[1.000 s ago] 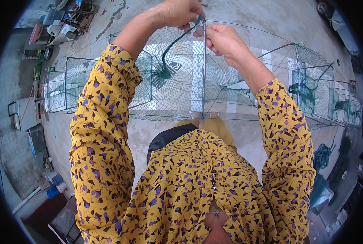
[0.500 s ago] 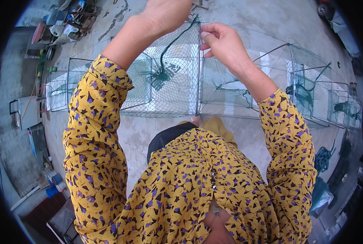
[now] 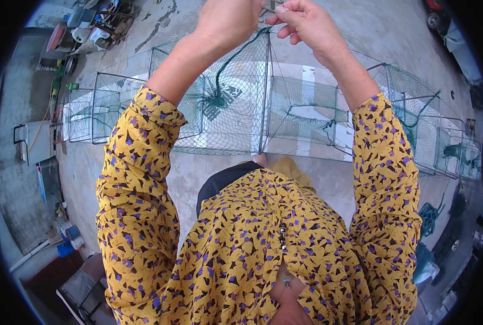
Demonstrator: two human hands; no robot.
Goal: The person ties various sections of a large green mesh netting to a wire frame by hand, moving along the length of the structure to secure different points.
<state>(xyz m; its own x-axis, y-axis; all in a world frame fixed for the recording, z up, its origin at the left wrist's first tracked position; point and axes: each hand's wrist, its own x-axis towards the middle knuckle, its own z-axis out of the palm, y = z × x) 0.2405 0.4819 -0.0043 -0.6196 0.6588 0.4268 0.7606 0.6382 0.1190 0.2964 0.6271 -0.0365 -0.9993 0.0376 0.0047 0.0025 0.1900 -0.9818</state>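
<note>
A long folding net trap (image 3: 238, 127) of green mesh on dark square frames stretches from left to right in front of me. A dark green cord (image 3: 231, 58) runs from a gathered knot in the mesh up to the top of the middle frame. Just above that frame top, both hands are raised close together. My left hand (image 3: 231, 23) is closed, its fingertips partly cut off by the upper edge. My right hand (image 3: 308, 26) pinches thumb and forefinger beside it, other fingers curled. Whatever is between their fingertips is too small to make out.
White sheets with dark printing lie under the mesh on the concrete floor (image 3: 184, 173). Piled household items (image 3: 92, 27) stand at the far left, a white box (image 3: 38, 145) by the left wall. Coiled green rope (image 3: 429, 214) lies at the right.
My right hand has left the side of the middle frame and risen to meet the left hand. My left hand has shifted slightly right. The trap stays in place.
</note>
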